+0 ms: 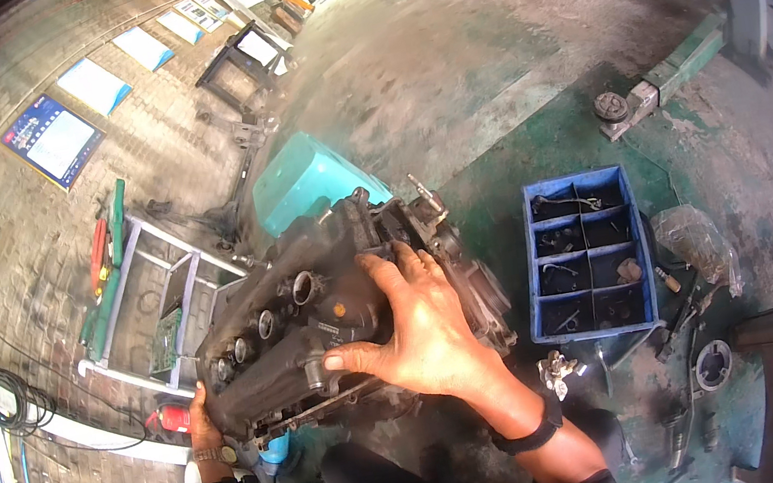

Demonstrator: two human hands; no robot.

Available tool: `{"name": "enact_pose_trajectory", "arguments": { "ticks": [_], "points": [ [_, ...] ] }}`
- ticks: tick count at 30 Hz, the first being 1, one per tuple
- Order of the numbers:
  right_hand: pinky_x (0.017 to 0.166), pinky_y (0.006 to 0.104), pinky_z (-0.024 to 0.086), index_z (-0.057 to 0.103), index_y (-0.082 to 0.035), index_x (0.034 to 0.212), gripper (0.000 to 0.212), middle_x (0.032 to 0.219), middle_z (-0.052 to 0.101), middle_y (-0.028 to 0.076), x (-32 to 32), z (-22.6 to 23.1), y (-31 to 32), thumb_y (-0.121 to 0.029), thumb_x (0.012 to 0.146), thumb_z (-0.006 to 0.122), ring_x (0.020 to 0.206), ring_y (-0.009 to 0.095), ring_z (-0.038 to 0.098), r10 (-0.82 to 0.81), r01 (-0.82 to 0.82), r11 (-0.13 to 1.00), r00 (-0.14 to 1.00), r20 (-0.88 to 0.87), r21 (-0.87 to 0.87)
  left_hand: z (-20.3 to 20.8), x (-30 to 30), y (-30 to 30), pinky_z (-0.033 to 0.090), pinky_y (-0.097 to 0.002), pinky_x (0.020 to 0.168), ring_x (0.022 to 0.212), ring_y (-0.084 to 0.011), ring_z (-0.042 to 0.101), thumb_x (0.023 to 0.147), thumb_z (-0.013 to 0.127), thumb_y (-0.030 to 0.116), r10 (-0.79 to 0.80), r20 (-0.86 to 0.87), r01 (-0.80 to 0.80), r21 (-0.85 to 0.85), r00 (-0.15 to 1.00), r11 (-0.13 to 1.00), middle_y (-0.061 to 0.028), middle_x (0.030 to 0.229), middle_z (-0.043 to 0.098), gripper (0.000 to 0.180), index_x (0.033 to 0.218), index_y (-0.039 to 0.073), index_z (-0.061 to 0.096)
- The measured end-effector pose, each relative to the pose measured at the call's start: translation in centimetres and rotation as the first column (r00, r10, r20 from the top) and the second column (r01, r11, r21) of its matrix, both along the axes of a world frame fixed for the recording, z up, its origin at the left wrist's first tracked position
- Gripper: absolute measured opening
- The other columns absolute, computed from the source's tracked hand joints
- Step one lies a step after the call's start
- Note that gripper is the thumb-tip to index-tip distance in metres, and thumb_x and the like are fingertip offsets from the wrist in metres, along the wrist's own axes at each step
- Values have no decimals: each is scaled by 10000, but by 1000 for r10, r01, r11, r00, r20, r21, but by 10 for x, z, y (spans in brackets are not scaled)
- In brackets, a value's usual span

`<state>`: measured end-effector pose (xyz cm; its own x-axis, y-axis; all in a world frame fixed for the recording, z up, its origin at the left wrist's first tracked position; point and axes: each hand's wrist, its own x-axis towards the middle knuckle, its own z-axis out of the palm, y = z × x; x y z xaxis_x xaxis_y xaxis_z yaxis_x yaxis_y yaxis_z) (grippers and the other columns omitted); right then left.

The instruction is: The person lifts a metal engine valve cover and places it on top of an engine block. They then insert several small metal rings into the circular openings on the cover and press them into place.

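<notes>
The right hand [427, 327] is holding its thumb [356, 358] apart from its fingers [407, 263]; the left hand [202, 427] is lying left of them.

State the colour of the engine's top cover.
The cover is dull black; the head view shows it best.

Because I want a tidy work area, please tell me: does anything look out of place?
Yes, mildly: a clear bag and a ring-shaped part lie loose on the floor right of the blue divided tray, which holds other small parts.
</notes>
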<state>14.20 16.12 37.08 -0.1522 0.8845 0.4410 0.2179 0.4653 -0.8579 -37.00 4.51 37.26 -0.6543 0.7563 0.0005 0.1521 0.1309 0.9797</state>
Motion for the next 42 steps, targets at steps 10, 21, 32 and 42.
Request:
{"name": "enact_pose_trajectory", "arguments": {
  "ticks": [10, 21, 32, 42],
  "points": [
    [1147, 579, 307, 547, 57, 1348, 1031, 1339, 507, 413, -2, -3, 8, -642, 652, 842, 1328, 550, 439, -10, 10, 999, 1000, 8, 51, 11, 17, -4, 536, -398, 927, 1013, -264, 674, 892, 736, 452, -67, 93, 65, 17, 993, 998, -123, 1174, 683, 581, 1269, 26, 616],
    [1106, 574, 348, 574, 64, 1320, 1025, 1261, 547, 431, 1, 0, 14, -700, 672, 790, 1226, 550, 527, -72, 71, 993, 997, 6, 94, 18, 22, 4, 519, -400, 969, 1072, -269, 663, 902, 719, 460, -14, 22, 15, -35, 1000, 999, -132, 1212, 674, 626, 1322, 16, 584],
    [1043, 561, 404, 604, 58, 1289, 992, 1188, 577, 434, -5, 3, 17, -714, 688, 770, 1129, 556, 580, -83, 84, 992, 996, -21, 90, 23, -9, -3, 552, -388, 895, 1001, -245, 680, 891, 760, 365, 6, 1, -6, -1, 1000, 1000, -98, 1127, 694, 482, 1230, 45, 634],
    [1041, 548, 407, 660, 43, 1247, 930, 1161, 610, 415, -11, 4, 16, -701, 699, 763, 1159, 511, 592, -137, 138, 987, 990, -19, 79, 19, 25, 1, 557, -376, 854, 953, -240, 687, 897, 766, 367, -13, 104, 4, 89, 995, 996, -90, 1095, 703, 436, 1181, 58, 647]
  ]
}}
